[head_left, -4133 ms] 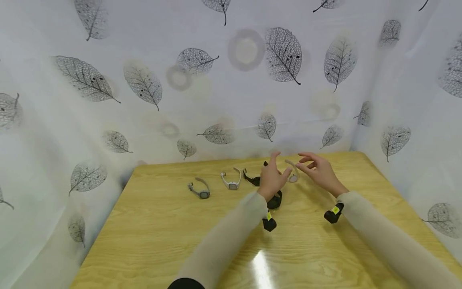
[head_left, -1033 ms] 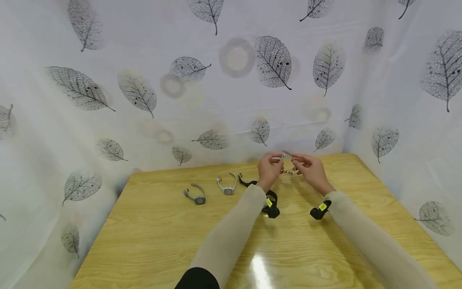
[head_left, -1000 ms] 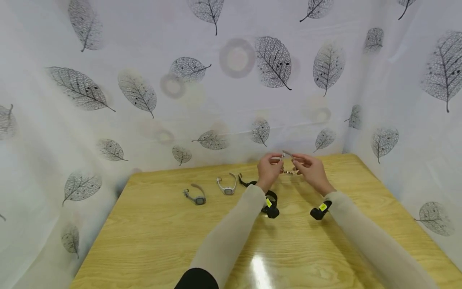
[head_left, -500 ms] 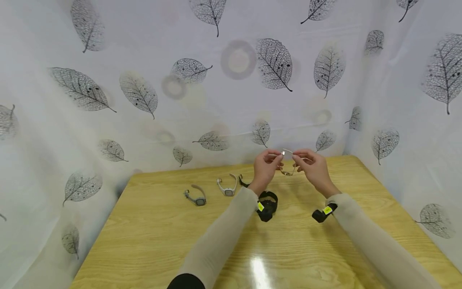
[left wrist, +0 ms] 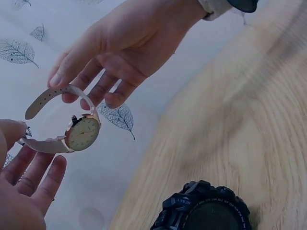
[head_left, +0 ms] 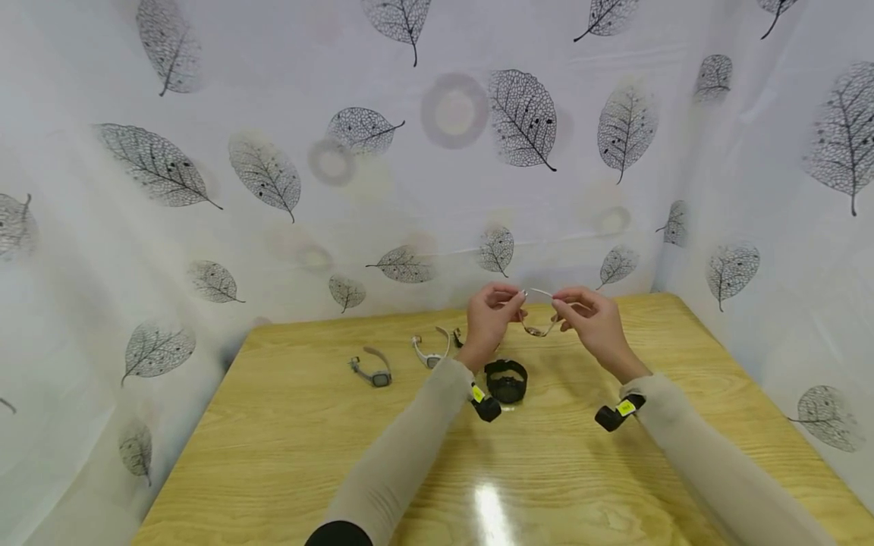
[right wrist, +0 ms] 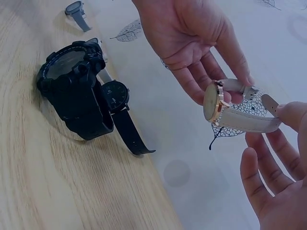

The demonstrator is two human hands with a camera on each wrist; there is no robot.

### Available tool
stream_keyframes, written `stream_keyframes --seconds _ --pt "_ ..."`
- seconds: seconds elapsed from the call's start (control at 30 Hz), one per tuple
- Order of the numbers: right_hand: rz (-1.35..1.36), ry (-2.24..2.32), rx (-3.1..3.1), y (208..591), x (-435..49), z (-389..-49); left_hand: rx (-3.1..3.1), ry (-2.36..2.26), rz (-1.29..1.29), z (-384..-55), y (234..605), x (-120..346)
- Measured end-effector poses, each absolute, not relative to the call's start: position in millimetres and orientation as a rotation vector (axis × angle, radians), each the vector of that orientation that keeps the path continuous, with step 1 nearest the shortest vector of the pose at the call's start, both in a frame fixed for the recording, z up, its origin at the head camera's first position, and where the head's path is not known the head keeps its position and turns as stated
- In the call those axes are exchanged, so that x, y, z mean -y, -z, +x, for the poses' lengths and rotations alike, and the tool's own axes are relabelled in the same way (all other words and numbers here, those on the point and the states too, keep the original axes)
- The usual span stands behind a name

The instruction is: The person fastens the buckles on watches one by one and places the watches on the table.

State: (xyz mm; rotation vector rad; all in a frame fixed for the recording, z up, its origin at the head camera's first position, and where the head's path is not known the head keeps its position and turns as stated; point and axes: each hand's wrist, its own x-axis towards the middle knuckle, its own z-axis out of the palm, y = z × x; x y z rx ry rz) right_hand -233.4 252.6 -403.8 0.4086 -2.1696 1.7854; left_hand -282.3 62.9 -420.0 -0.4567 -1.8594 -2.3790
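Observation:
A wristwatch with a pale strap and rose-gold case [left wrist: 83, 133] hangs in the air above the far part of the table. My left hand [head_left: 486, 322] pinches its buckle end between thumb and fingers. The holed strap end is pinched by my right hand [head_left: 594, 322], and its tip curves free toward the buckle. In the left wrist view the strap ends stand apart, with the round dial tilted between the hands. The right wrist view shows the pale strap [right wrist: 247, 120] from its outer side.
Below the hands stands a chunky black watch [head_left: 506, 385], with a slim black watch [right wrist: 115, 95] beside it, partly hidden in the head view. Left of them lie a white watch [head_left: 432, 361] and a grey watch [head_left: 379, 378] on the wooden table [head_left: 287, 455]. A leaf-print curtain hangs behind.
About four seconds ago the pale wristwatch lay on the table between my hands; now both hold it raised. Over the last second my left hand has shifted left, widening the strap loop.

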Motion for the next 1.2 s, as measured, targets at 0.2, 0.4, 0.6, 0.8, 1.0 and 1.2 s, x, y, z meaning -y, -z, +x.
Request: stream_keyframes --seconds 0.2,0.4,0.6,0.8,1.0,1.2 --pt "0.463 -1.805 2.169 426 -261 -246 1.862 2.525 -0.384 -291 426 -54" --pt "0.481 -1.801 2.203 428 -260 -247 1.900 2.543 -0.326 -293 425 -53" --pt "0.508 -1.781 2.230 431 -258 -247 1.962 2.528 -0.269 -292 425 -53" --pt "0.514 -1.800 2.232 435 -256 -247 1.975 2.513 -0.260 -291 426 -52" --pt "0.493 -1.795 2.232 438 -256 -248 2.013 2.497 -0.280 -290 427 -53" --pt "0.413 -1.812 2.207 439 -257 -248 2.051 2.513 -0.310 -288 428 -51"
